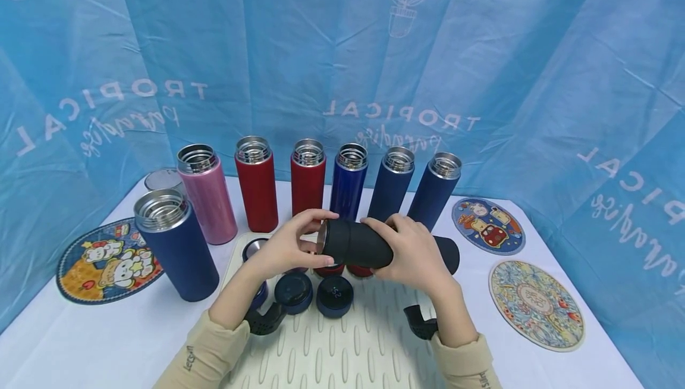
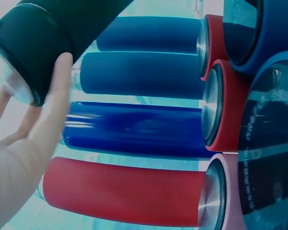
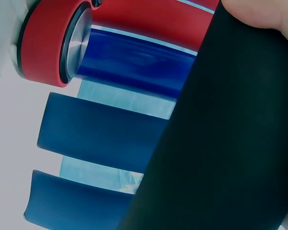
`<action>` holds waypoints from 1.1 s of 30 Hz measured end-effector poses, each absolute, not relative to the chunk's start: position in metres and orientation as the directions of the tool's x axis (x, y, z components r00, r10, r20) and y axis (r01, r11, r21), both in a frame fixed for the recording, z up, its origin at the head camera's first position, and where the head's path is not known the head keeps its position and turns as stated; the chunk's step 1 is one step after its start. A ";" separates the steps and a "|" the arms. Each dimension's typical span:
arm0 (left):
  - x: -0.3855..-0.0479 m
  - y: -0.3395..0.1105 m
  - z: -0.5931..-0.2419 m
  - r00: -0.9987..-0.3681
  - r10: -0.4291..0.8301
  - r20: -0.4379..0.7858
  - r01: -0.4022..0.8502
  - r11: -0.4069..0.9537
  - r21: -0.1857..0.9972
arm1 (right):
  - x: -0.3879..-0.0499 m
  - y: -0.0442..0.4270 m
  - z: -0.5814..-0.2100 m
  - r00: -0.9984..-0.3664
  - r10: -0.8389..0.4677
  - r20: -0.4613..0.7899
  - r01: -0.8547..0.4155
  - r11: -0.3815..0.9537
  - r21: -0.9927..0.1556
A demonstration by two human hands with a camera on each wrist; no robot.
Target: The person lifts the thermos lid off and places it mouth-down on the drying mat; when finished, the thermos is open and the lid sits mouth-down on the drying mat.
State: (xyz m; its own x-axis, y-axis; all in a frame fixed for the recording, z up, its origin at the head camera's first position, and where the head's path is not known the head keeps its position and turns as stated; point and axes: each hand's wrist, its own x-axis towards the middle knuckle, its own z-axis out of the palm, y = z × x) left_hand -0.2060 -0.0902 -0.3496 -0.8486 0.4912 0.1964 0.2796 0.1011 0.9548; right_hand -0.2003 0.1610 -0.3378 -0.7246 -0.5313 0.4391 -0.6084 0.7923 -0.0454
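A black thermos bottle (image 1: 369,246) is held lying sideways above a cream textured mat (image 1: 374,323) in the head view. Its lid (image 1: 337,237) points left, and a thin seam separates lid from body. My left hand (image 1: 283,252) holds the lid end, thumb and fingers spread around the rim. The left wrist view shows the lid's silvery end face (image 2: 9,79) inside that grasp. Around the bottle's body my right hand (image 1: 412,252) is wrapped. The bottle's dark side (image 3: 221,143) fills much of the right wrist view, where only parts of the fingers show.
Behind stand lidless bottles: pink (image 1: 210,198), two red including one (image 1: 257,193), shiny blue (image 1: 346,190) and two dark blue. A wider navy bottle (image 1: 179,252) stands front left. Several loose lids, including one with a lit display (image 1: 334,297), sit on the mat. Round placemats (image 1: 535,306) lie right and left.
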 end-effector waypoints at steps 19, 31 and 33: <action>-0.200 -0.087 -0.344 -0.944 0.307 0.122 0.182 0.175 0.968 | -0.198 0.157 -0.337 -0.647 -0.546 0.532 -0.611 0.789 0.066; -0.200 -0.083 -0.344 -0.969 0.245 -0.033 -0.003 0.122 0.993 | -0.198 0.154 -0.339 -0.606 -0.549 0.576 -0.587 0.797 0.143; -0.201 -0.083 -0.344 -0.970 0.233 -0.064 -0.040 0.107 0.993 | -0.198 0.153 -0.339 -0.592 -0.552 0.587 -0.582 0.797 0.162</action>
